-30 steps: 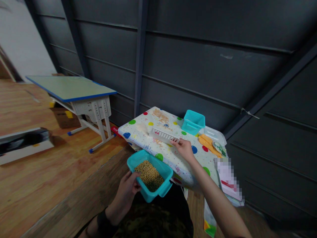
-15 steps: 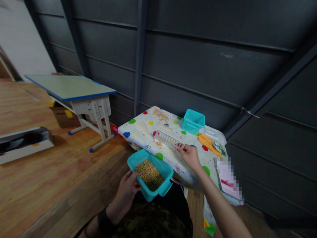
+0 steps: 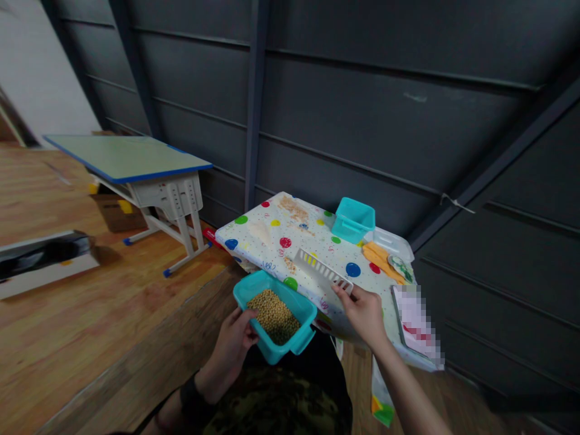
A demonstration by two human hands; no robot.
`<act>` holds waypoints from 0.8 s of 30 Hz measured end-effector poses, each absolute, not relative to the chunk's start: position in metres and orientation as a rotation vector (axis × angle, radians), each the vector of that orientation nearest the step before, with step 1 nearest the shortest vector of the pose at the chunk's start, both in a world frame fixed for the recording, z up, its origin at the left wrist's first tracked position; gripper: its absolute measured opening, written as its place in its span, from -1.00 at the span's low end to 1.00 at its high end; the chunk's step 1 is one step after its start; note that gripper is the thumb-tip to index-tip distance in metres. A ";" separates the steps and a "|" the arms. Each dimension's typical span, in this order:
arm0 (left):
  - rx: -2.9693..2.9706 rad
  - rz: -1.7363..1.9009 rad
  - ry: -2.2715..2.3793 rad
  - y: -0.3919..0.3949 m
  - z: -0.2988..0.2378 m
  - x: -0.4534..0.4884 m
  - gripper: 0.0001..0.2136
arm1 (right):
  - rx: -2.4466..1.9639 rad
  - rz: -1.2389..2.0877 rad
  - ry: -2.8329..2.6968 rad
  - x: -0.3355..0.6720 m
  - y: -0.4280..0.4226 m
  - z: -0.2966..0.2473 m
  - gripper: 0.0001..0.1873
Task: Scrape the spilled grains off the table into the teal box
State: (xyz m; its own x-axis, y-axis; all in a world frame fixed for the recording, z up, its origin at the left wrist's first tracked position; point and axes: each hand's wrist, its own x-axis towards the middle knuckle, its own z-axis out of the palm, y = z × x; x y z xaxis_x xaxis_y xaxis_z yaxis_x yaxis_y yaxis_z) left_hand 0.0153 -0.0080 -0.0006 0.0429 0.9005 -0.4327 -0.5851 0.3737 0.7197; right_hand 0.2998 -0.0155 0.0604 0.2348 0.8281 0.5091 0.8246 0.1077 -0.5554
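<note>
My left hand [image 3: 232,343] grips the near left rim of a teal plastic bin [image 3: 302,307], thumb over the edge. Pale round beans [image 3: 274,315], like soybeans, lie heaped inside it. The bin is close to my lap, just in front of the table edge. My right hand [image 3: 362,309] pinches the right end of a long white slotted plastic tray [image 3: 324,272] over the table. Whether the tray touches the cloth I cannot tell. A small scatter of tan bits [image 3: 290,264] lies by its left end.
The table has a dotted cloth [image 3: 247,241]. Tan crumbs [image 3: 293,208] and a pale powdery patch [image 3: 260,234] lie on it. A second teal bin [image 3: 348,226], a clear lid [image 3: 394,241], an orange cloth [image 3: 383,260] and a blurred flat item [image 3: 414,320] stand along the right. A desk [image 3: 131,157] stands left.
My right hand has moved right and towards me with the white slotted tray. My left hand and the bin of beans have hardly moved.
</note>
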 end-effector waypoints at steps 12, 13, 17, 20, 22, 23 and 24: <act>0.420 1.173 0.985 -0.006 -0.004 0.014 -0.62 | -1.609 0.033 -1.565 0.288 -0.041 0.060 -0.25; 0.422 1.172 0.986 -0.006 -0.004 0.014 -0.61 | -1.606 0.042 -1.573 0.288 -0.041 0.060 -0.25; 0.434 1.143 0.995 -0.006 -0.003 0.013 -0.61 | -1.587 0.058 -1.611 0.288 -0.042 0.062 -0.27; 0.423 1.157 0.989 -0.006 -0.004 0.014 -0.63 | -1.585 0.050 -1.606 0.287 -0.042 0.062 -0.28; 0.406 1.175 0.992 -0.006 -0.006 0.015 -0.64 | -1.592 0.051 -1.602 0.287 -0.043 0.062 -0.27; 0.399 1.179 0.992 -0.006 -0.006 0.015 -0.65 | -1.591 0.056 -1.604 0.286 -0.044 0.062 -0.28; 0.395 1.179 0.990 -0.006 -0.007 0.015 -0.66 | -1.587 0.063 -1.609 0.286 -0.044 0.061 -0.30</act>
